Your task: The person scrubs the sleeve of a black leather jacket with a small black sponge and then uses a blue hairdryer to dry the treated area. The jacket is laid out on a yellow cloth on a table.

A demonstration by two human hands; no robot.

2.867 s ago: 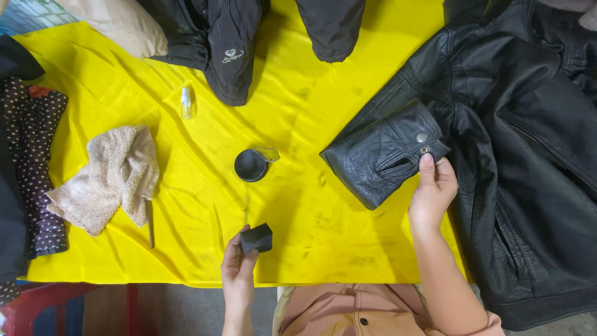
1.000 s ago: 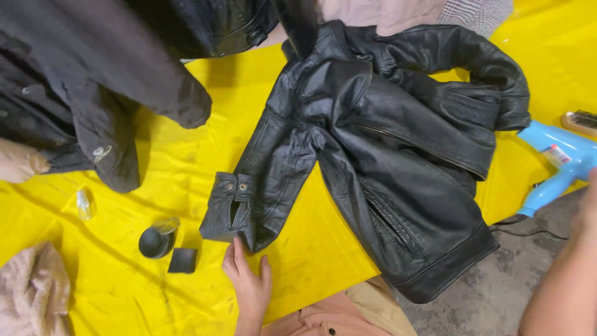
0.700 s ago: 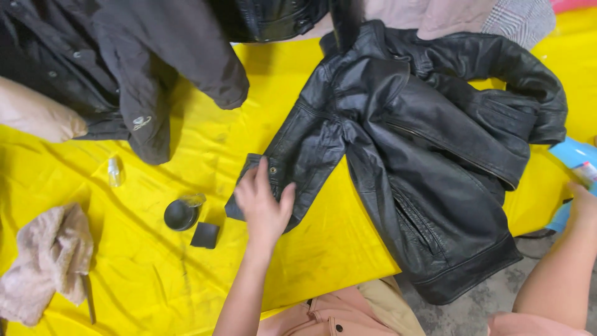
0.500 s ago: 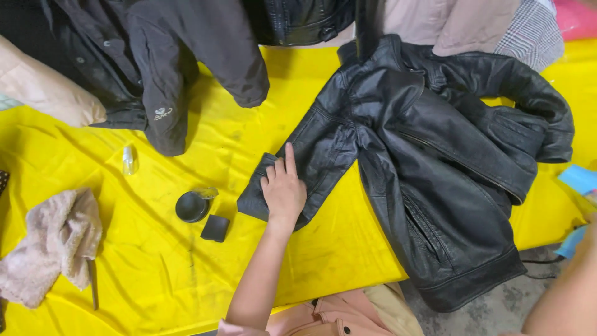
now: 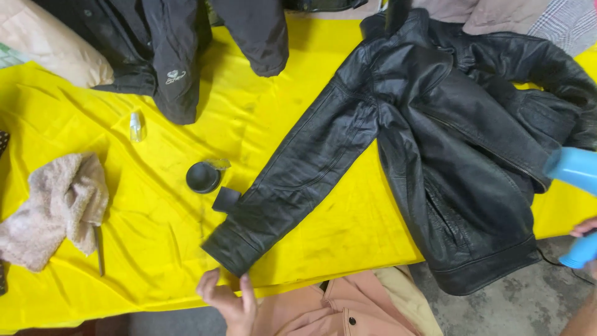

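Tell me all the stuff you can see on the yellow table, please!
Yellow cloth: one, covers the table.
Leather jacket: one, black, spread on the right, one sleeve stretched toward the near edge.
Dark jacket: one, black, top left.
Round tin: one, black, middle left.
Small pad: one, black, touching the sleeve.
Towel: one, beige, crumpled at left.
Small bottle: one, clear, above the towel.
Thin stick: one, dark, beside the towel; cannot tell what it is.
Hair dryer: one, light blue, far right.
Left hand: at the near edge, by the sleeve cuff.
Right hand: mostly out of view, around the dryer handle.
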